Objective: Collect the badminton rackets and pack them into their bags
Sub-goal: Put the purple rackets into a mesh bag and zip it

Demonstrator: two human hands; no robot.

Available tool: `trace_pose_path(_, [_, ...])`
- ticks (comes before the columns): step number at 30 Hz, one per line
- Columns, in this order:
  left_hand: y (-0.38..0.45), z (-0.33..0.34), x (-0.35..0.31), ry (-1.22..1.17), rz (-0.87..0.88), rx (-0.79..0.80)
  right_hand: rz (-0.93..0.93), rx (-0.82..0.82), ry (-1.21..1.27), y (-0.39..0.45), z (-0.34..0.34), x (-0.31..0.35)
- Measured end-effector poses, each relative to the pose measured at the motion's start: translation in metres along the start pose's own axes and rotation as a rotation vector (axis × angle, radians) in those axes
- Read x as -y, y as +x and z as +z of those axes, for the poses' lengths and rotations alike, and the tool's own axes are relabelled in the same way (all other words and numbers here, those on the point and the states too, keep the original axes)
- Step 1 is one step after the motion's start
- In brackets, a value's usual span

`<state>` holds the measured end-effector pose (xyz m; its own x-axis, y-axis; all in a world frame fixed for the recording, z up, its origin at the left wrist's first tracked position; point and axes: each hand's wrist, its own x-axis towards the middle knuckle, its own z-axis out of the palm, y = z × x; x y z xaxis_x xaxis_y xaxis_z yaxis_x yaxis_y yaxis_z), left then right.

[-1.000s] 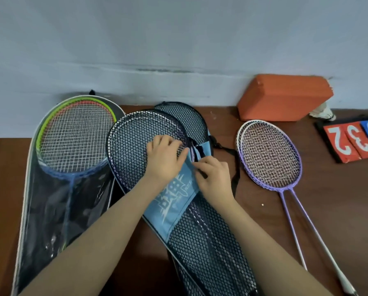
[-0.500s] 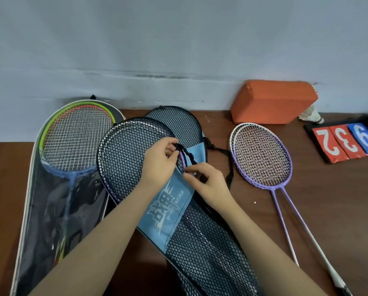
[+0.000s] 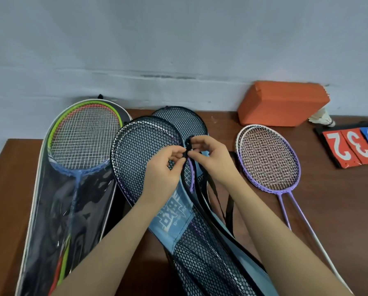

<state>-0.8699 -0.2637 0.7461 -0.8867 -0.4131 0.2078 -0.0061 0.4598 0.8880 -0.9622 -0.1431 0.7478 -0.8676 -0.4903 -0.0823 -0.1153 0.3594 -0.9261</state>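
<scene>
A black mesh racket bag (image 3: 140, 154) with a light blue panel lies in the middle of the table, a purple racket frame (image 3: 192, 178) showing at its open edge. My left hand (image 3: 164, 169) pinches the bag's black edge. My right hand (image 3: 213, 159) grips the zipper pull (image 3: 189, 144) at the same spot. A second mesh bag (image 3: 181, 119) lies under it. To the right, two purple and white rackets (image 3: 268, 161) lie stacked on the table. At the left, a clear bag (image 3: 50, 210) holds rackets with green, red and blue frames.
An orange block (image 3: 283, 103) leans at the wall behind the loose rackets. A shuttlecock (image 3: 322, 118) sits beside it. Red and blue score cards (image 3: 354, 146) lie at the far right. The brown table (image 3: 339, 210) ends at the left near the clear bag.
Both hands have moved up along the mesh bag's edge toward its head. The right hand now grips the zipper pull higher up, and the bag's opening shows the purple frame.
</scene>
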Motion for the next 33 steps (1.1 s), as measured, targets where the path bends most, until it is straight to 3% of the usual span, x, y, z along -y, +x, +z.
trace_pose_path(8, [-0.002, -0.001, -0.001, 0.001, -0.019, -0.031, -0.028, -0.032, -0.070, -0.004, 0.000, -0.004])
trace_pose_path(15, [0.001, -0.002, 0.000, 0.017, 0.012, -0.021, -0.240, -0.074, -0.451, -0.012, 0.006, -0.008])
trace_pose_path(21, [0.016, -0.005, 0.015, 0.531, 0.297, 0.005, -0.457, -0.161, -0.635, -0.024, -0.003, -0.005])
trace_pose_path(23, [0.023, -0.007, 0.015, 0.565, 0.362, 0.045, -0.496, -0.185, -0.631, -0.026, -0.009, -0.005])
trace_pose_path(27, [0.029, -0.008, 0.015, 0.514, 0.346, 0.044, -0.465, -0.179, -0.545, -0.034, -0.014, -0.005])
trace_pose_path(33, [0.035, 0.003, 0.022, 0.446, 0.188, -0.027, -0.262, -0.013, -0.452, -0.063, -0.032, -0.027])
